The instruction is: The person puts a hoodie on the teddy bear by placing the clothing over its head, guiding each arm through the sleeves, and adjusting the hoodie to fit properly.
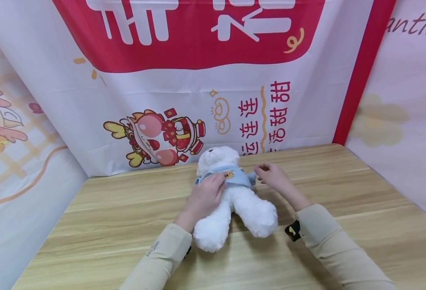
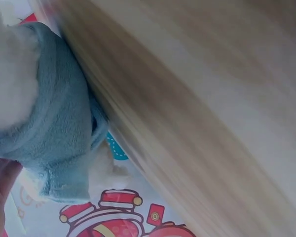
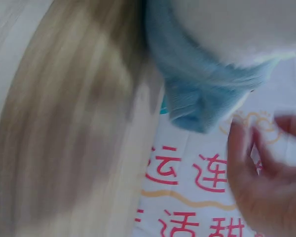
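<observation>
A white plush toy lies on the wooden table, its head toward the back wall and its legs toward me. It wears a light blue shirt with a small printed figure on the front. My left hand rests on the shirt front with fingers extended. Close to the sleeve on the right, my right hand is raised with loosely bent fingers, apart from the cloth and holding nothing. The other sleeve shows in the left wrist view; the toy's face is mostly turned away.
The wooden table meets a printed fabric backdrop just behind the toy's head. Patterned cloth walls stand at both sides. A black device sits at my right cuff.
</observation>
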A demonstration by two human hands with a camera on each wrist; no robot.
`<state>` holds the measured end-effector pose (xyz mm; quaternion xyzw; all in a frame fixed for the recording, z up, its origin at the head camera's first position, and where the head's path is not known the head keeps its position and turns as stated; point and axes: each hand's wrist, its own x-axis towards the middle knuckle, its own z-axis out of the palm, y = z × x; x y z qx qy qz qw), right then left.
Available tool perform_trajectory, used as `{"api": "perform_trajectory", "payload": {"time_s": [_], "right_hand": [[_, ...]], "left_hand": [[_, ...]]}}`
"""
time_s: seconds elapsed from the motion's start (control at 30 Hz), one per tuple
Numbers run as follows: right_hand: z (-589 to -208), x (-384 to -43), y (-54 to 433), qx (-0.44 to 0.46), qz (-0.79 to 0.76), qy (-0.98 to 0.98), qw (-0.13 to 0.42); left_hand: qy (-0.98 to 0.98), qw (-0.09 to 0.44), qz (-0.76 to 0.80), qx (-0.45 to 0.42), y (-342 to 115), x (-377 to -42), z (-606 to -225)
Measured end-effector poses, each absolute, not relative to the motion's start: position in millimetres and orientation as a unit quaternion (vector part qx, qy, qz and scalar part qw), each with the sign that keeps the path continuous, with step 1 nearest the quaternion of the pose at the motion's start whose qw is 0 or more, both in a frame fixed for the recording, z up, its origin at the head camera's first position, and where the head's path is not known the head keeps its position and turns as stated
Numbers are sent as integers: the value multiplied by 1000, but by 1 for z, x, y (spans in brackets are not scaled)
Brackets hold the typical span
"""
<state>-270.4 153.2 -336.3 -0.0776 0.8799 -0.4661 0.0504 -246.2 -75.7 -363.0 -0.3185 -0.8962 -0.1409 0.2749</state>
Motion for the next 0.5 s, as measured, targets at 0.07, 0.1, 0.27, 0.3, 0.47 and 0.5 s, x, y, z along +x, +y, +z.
{"api": "perform_trajectory", "payload": {"time_s": [0.07,0.1,0.27,0.3,0.47,0.5], "right_hand": [[-339,-273,154,-53,-453,888,67],[-341,-274,154,-48,-443,892,76],[-353,-278,147,-71,-425,898,87],[-355,-279,145,-78,-426,898,77],[-361,-283,143,-102,-475,873,54],[-361,-283,143,-108,-489,863,59]], "left_hand": [[-899,272,-129,-318,-78,-244,-363],[-900,272,-123,-317,-79,-243,-362],[-911,252,-101,-311,-81,-241,-360],[-915,241,-100,-308,-81,-241,-360],[-933,190,-86,-294,-81,-242,-356],[-934,186,-85,-294,-81,-242,-355]]}}
